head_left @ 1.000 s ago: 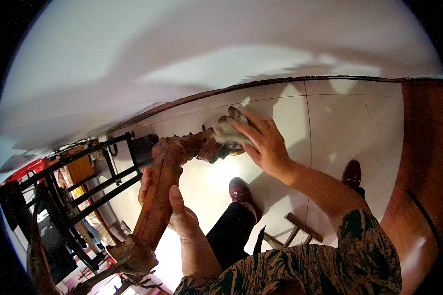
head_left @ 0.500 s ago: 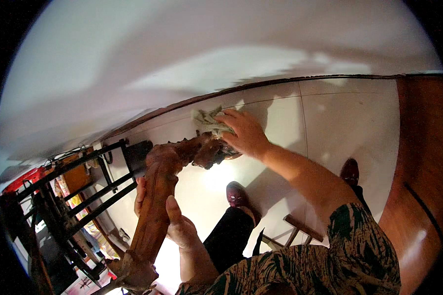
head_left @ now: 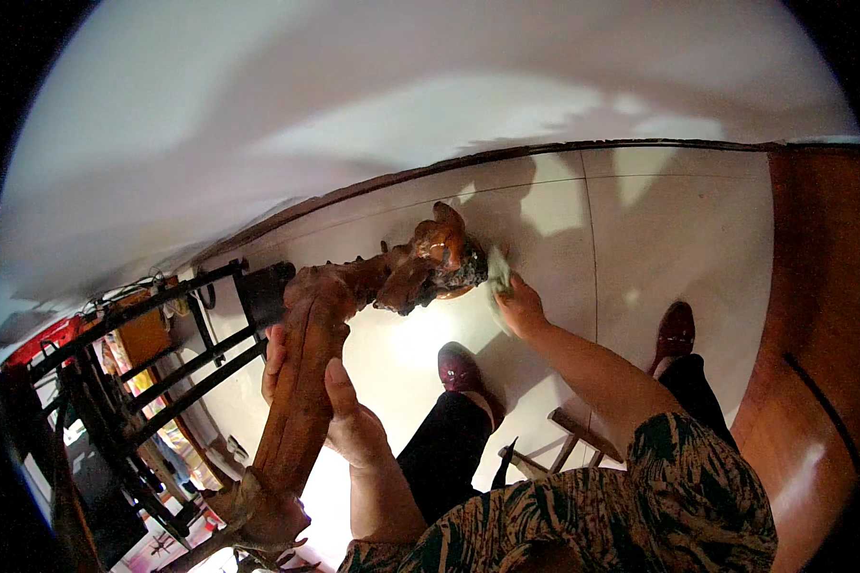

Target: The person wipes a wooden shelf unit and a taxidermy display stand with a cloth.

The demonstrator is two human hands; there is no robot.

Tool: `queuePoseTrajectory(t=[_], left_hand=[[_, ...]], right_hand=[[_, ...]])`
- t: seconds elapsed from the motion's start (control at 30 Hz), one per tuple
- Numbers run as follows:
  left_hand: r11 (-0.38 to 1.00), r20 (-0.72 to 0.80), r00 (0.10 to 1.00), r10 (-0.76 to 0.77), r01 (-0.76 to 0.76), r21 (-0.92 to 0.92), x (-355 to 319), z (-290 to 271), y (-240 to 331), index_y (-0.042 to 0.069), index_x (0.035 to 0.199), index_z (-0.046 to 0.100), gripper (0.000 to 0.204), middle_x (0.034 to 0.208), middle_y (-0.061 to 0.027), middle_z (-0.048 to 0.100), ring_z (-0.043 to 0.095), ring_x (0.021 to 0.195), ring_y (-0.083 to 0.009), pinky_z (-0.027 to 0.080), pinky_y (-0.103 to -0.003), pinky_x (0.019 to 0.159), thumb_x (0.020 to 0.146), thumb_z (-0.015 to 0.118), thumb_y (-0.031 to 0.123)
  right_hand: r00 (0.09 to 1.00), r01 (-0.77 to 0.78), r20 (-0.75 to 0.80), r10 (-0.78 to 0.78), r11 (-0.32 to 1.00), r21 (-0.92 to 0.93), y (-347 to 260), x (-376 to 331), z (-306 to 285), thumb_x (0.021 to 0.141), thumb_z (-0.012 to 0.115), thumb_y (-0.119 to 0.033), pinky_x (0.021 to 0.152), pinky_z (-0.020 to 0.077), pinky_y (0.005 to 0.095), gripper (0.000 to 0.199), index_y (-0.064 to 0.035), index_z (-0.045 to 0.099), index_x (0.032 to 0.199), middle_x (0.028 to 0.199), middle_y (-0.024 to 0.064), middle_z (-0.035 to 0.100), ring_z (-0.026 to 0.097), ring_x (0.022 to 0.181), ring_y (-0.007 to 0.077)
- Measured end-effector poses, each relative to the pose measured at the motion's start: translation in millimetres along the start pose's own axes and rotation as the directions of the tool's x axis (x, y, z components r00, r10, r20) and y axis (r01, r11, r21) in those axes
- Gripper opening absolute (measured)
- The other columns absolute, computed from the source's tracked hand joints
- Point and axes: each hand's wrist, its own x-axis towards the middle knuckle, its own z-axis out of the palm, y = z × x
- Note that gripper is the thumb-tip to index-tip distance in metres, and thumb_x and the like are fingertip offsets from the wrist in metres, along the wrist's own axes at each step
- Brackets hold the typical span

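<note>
A long brown piece of gnarled wood (head_left: 301, 401), like a carved root, reaches up from the lower left and bends to the right. Its far end is knobbly, glossy and partly dark. My left hand (head_left: 355, 430) is wrapped round the straight part, thumb on the near side and fingertips showing at the far edge. Just right of the knobbly end, my right hand (head_left: 521, 307) pinches a pale greenish cloth (head_left: 498, 270). The cloth hangs very close to the dark tip; whether it touches is hard to tell.
A black metal frame (head_left: 196, 387) with bars stands at the left, with assorted items behind it. A white wall (head_left: 401, 86) rises beyond the tiled floor (head_left: 678, 229). Near my legs is a small wooden stool (head_left: 588, 437). Reddish-brown wood flooring (head_left: 822, 315) lies at the right.
My right hand with the cloth has moved from the top of the wood's far end to its right side, lower and nearer me, uncovering the glossy knob. My left hand keeps its hold.
</note>
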Motion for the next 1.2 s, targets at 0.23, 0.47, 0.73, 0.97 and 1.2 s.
queuePoseTrajectory(t=[0.23,0.47,0.73,0.97,1.2], left_hand=[[1.000,-0.023,0.999,-0.027,0.026,-0.017,-4.7,-9.2,-4.4,0.005,0.131,0.035,0.056,0.140,-0.0164,0.039,0.030,0.137,-0.0311,0.021,-0.049,0.115,0.084,0.065,0.011],[0.998,0.018,1.000,0.003,-0.002,-0.058,-1.9,0.6,-4.0,0.006,0.129,0.036,0.056,0.139,-0.0155,0.040,0.028,0.138,-0.0318,0.019,-0.051,0.116,0.083,0.067,0.014],[0.993,0.002,0.993,0.114,-0.114,0.033,-2.2,-7.8,-11.9,0.001,0.133,0.037,0.054,0.137,-0.0175,0.045,0.047,0.124,-0.0293,0.037,-0.042,0.108,0.086,0.063,0.009],[0.995,-0.035,0.996,0.087,-0.085,0.053,-3.9,-7.1,-10.3,0.000,0.133,0.038,0.055,0.137,-0.0178,0.045,0.048,0.123,-0.0295,0.038,-0.042,0.106,0.086,0.064,0.013],[0.998,0.007,0.999,0.038,-0.038,0.050,-2.9,-7.5,-9.7,0.004,0.130,0.035,0.054,0.138,-0.0194,0.040,0.032,0.136,-0.0324,0.022,-0.051,0.115,0.085,0.062,0.011]], right_hand=[[0.879,0.409,-0.289,-0.379,0.911,0.048,-116.9,-27.0,-40.5,0.091,0.057,-0.013,0.100,0.0407,0.0405,0.048,-0.0062,0.043,0.136,0.127,0.0177,0.052,0.052,0.116,0.0301],[0.611,0.631,0.208,-0.763,0.312,-0.710,-140.5,3.1,2.1,0.077,0.064,-0.010,0.081,0.0477,0.0442,0.055,-0.0053,0.051,0.130,0.126,0.0130,0.054,0.050,0.106,0.0342],[0.894,0.411,0.327,-0.308,0.854,-0.319,-30.3,-72.0,-4.9,0.082,0.057,-0.010,0.083,0.0471,0.0477,0.042,-0.0022,0.052,0.123,0.121,0.0187,0.055,0.053,0.101,0.0366],[0.776,0.568,-0.029,-0.630,0.719,-0.401,-96.9,-47.1,-18.3,0.083,0.062,-0.016,0.093,0.0429,0.0494,0.050,-0.0066,0.050,0.130,0.130,0.0217,0.046,0.049,0.111,0.0386],[0.847,0.427,0.511,-0.147,0.761,-0.488,-5.8,-74.2,20.8,0.078,0.066,-0.009,0.087,0.0483,0.0483,0.052,-0.0105,0.051,0.129,0.117,0.0210,0.049,0.053,0.101,0.0367]])
